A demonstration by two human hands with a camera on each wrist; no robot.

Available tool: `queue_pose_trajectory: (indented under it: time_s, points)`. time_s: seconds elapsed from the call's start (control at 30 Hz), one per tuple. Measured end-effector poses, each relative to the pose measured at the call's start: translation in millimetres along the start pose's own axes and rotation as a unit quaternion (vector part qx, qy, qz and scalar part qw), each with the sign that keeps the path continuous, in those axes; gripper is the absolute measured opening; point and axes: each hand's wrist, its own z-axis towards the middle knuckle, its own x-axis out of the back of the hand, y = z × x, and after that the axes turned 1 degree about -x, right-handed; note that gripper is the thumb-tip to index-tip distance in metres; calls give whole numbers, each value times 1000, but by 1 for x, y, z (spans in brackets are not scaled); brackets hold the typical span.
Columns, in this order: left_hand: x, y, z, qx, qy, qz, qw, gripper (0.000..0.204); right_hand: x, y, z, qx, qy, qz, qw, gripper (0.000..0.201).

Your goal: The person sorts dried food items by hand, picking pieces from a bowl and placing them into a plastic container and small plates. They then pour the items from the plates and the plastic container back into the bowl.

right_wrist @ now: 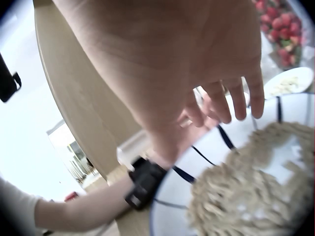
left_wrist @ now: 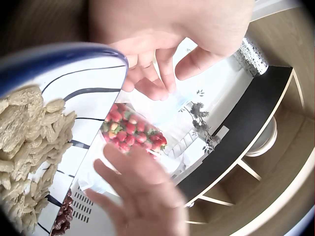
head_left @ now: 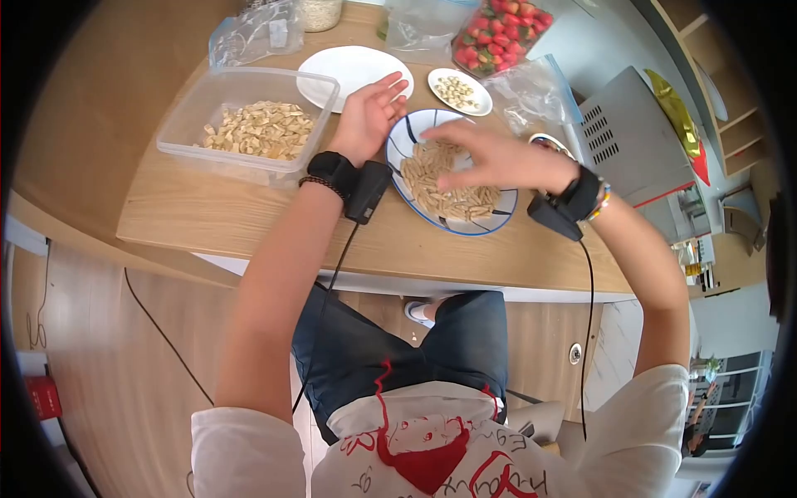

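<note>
A white plate with a blue rim and dark stripes stands near the table's front edge. Pale beige, slender dry pieces cover much of it. Over its right half hovers my right hand, thumb and fingers spread, holding nothing. My left hand is at the plate's left rim, its fingers loosely bent and palm bare. The left wrist view shows the left hand beside the rim and the right hand blurred below it. In the right wrist view the right fingers extend above the striped rim.
Left of the plate is a clear plastic box holding beige chopped pieces. Behind are a white plate, a small dish of pale kernels, a tub of strawberries and plastic bags. A grey vented appliance stands right; cables hang from both wrists.
</note>
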Motion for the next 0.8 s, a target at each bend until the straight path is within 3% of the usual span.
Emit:
queue_pose_trajectory:
  time_s: [0.07, 0.17, 0.2, 0.4, 0.47, 0.53, 0.63, 0.8]
  points:
    - [-1, 2, -1, 2, -4, -2, 1000, 43, -28, 10, -18, 87, 39, -90, 991, 50]
    - [0, 0, 1, 0, -9, 15, 1000, 43, -43, 15, -14, 81, 55, -35, 995, 42]
    - [-1, 0, 1, -2, -10, 14, 1000, 44, -48, 13, -14, 28, 51, -6, 998, 36]
    - [-4, 2, -2, -5, 5, 14, 1000, 46, -42, 27, -1, -59, -39, 100, 993, 19]
    - [-4, 2, -2, -3, 2, 15, 1000, 46, -25, 13, -6, -198, -23, 230, 953, 18]
    - [-2, 3, -1, -2, 0, 15, 1000, 46, -7, 7, -10, -284, -40, 414, 864, 19]
    - [-2, 2, -1, 0, 1, 17, 1000, 45, 5, 8, -15, -288, -37, 576, 764, 18]
    - [-1, 2, 0, 3, -2, 24, 1000, 43, 5, 16, -20, -268, -37, 640, 720, 21]
